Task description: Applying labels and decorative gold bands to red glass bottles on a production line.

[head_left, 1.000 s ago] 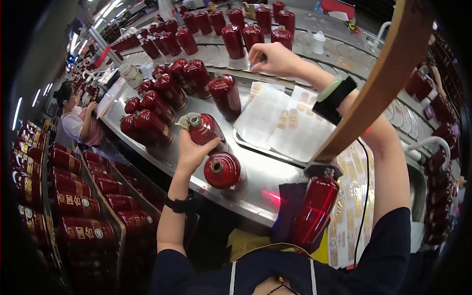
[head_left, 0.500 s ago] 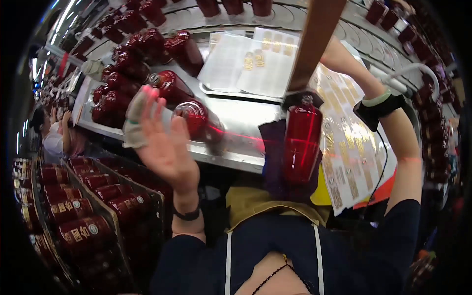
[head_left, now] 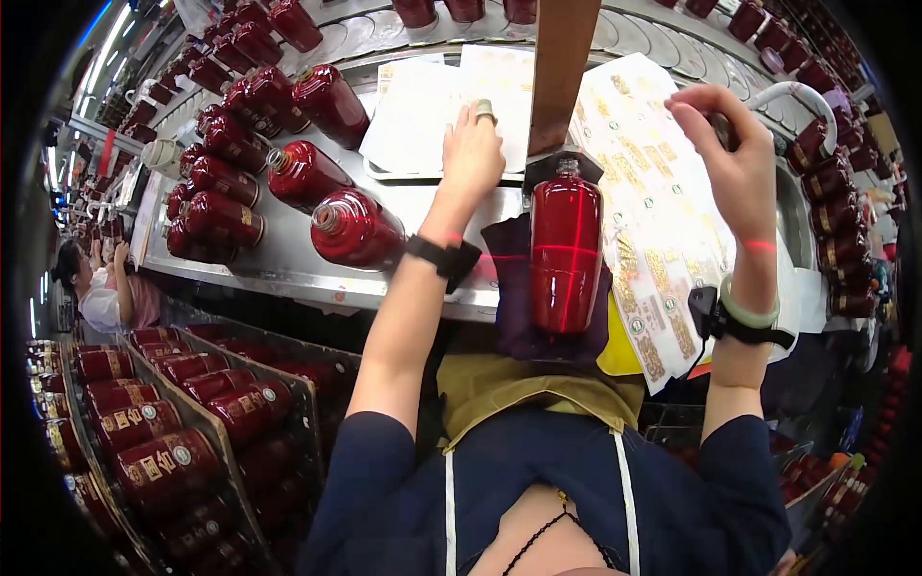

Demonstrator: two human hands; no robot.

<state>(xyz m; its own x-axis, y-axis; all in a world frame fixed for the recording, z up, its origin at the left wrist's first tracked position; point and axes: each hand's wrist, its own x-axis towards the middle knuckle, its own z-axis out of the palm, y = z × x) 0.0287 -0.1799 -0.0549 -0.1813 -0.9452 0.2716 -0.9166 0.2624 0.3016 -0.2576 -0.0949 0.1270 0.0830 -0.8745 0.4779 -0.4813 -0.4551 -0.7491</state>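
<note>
A dark red glass bottle [head_left: 567,259] lies in front of me on a dark purple cloth [head_left: 509,317], its neck pointing away. Red laser lines cross it. My left hand [head_left: 473,154] reaches over the white sheets [head_left: 408,115] in a shallow tray, its fingers stretched out onto them; a pale cover sits on one fingertip. On the right, my right hand [head_left: 738,158] is raised above long sheets of gold decals [head_left: 639,154]. Its thumb and forefinger curl together in a pinch; whatever is between them, if anything, cannot be made out.
A brown upright post [head_left: 562,77] stands beyond the bottle, between the two sets of sheets. Several red bottles [head_left: 355,230] stand on the metal table at left. Crates of labelled bottles [head_left: 168,470] fill the lower left. Behind runs a conveyor [head_left: 653,43]; a white hose [head_left: 797,91] curves at right.
My left hand has moved from beside the standing bottles, rightward and away, onto the white sheets. My right hand has lifted from behind the post and shifted right. The bottle on the cloth stays put.
</note>
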